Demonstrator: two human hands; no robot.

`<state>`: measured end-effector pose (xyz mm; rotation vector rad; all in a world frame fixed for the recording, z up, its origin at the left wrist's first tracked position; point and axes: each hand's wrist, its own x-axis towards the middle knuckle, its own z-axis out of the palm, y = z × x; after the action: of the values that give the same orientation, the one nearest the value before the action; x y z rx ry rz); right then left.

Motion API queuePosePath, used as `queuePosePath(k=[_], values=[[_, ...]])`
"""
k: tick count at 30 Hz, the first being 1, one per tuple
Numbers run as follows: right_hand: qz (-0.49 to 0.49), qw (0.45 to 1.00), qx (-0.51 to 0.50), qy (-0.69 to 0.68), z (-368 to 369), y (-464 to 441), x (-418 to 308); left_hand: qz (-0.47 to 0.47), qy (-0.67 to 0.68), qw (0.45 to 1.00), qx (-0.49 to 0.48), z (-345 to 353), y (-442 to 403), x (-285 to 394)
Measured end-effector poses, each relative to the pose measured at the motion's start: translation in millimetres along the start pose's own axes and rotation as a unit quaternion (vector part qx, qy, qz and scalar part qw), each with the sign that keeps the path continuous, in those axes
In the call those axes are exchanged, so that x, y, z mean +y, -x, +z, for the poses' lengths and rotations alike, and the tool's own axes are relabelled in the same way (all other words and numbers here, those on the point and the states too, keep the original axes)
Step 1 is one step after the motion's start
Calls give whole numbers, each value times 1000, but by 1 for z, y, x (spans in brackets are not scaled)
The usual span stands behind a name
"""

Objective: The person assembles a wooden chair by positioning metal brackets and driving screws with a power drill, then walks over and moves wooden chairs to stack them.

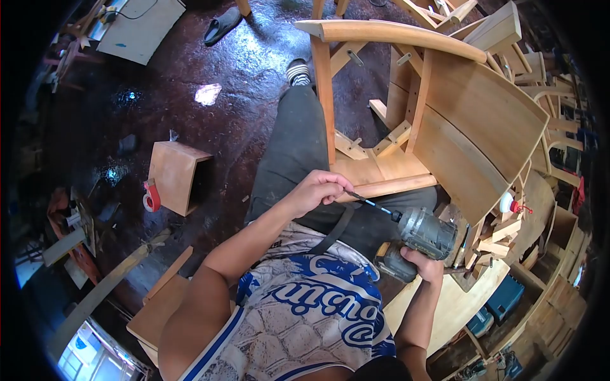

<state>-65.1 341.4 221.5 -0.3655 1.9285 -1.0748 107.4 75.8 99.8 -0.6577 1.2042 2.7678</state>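
A dark cordless drill (pixel 429 233) lies over my lap with its long bit (pixel 375 204) pointing left. My right hand (pixel 424 263) is wrapped round the drill's handle, above the battery. At the bit's far end, the fingers of my left hand (pixel 323 190) pinch its dark tip. Just beyond my hands a wooden chair frame (pixel 381 187) rests tilted against my legs, its curved rail (pixel 400 33) at the top and its broad curved panel (pixel 476 108) on the right. Short metal pins stick out of its corner blocks.
A wooden box (pixel 171 171) with red tape (pixel 151 195) on it stands on the floor at left. A dark slipper (pixel 222 26) lies at the top. Wood offcuts (pixel 499 238), a white bottle (pixel 507 203) and a teal case (pixel 506 297) are at right.
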Motion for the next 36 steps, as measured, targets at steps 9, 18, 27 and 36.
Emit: queuePosePath(k=[9,18,27,36], values=[[30,995,5,-95,-16,-16,7,144,-257,955,19,16,-12,22],[79,971,-35,-222,-43,-30,61,-11,-105,982,-154,-5,-35,40],[100,926,-58,-359,-38,-51,37,-46,177,978,-100,21,-45,16],[188,971,-1,-149,-35,-133,19,-40,325,911,251,34,-125,-51]])
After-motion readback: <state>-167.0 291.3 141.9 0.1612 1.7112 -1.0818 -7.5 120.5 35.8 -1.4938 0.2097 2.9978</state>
